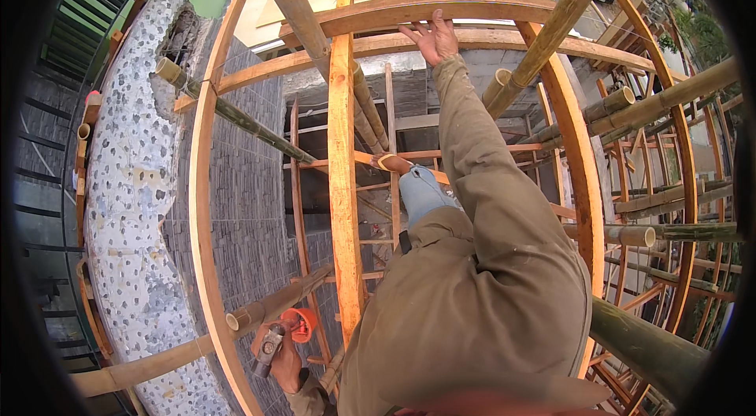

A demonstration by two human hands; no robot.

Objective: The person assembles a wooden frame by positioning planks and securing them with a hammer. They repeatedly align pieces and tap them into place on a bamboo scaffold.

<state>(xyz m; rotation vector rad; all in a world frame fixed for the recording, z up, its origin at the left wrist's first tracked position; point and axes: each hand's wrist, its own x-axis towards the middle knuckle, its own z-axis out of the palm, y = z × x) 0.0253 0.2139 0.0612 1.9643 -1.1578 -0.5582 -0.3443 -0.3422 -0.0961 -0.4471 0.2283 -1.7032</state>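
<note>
My left hand (pixel 288 365) is low at the left, closed round a hammer (pixel 268 347) whose metal head shows above the fingers. Right beside that hand is a small orange plastic container (pixel 302 323); whether the hand also holds it I cannot tell. My right arm stretches far forward. At its end, my right hand (pixel 437 41) grips the lower edge of a wooden beam (pixel 465 10), with its thumb and fingers spread along the wood. This beam lies crosswise over an upright timber (pixel 342 180), next to a second cross timber (pixel 488 40).
Bamboo poles (pixel 579 14) and timbers surround me, with open gaps between them. My sandalled foot (pixel 391 163) rests on a thin cross-piece. At the left stand a dark tiled wall (pixel 244 156) and a broken, speckled wall edge (pixel 130 180). More bamboo scaffolding (pixel 669 203) fills the right.
</note>
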